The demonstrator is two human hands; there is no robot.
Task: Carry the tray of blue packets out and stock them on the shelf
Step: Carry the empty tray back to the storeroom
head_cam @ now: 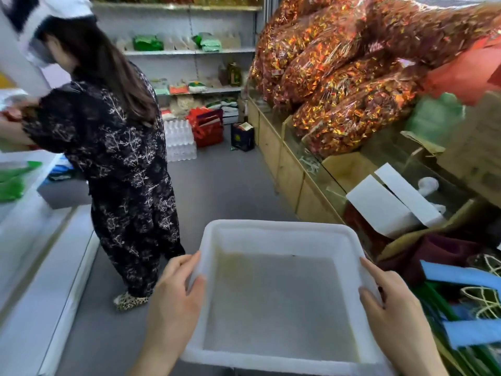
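Here, a white plastic tray (pixel 282 226) was held up.
Left grip (pixel 173 299) and right grip (pixel 393 308) clamped its side rims, thumbs inside.

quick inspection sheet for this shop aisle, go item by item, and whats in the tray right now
surface: grey floor of the aisle.
job's things: white tray carried over the floor, with no blue packets in it, only a faint stain on its bottom.
clutter: bags of red and gold sweets piled on the wooden counter; white boxes further along it; water bottle packs and a red basket on the floor at the far end.
grippers: left hand holds the tray's left rim; right hand holds its right rim.
cables: nothing seen.
surroundings: a person in dark patterned clothes stands on the left; stocked shelves at the back.
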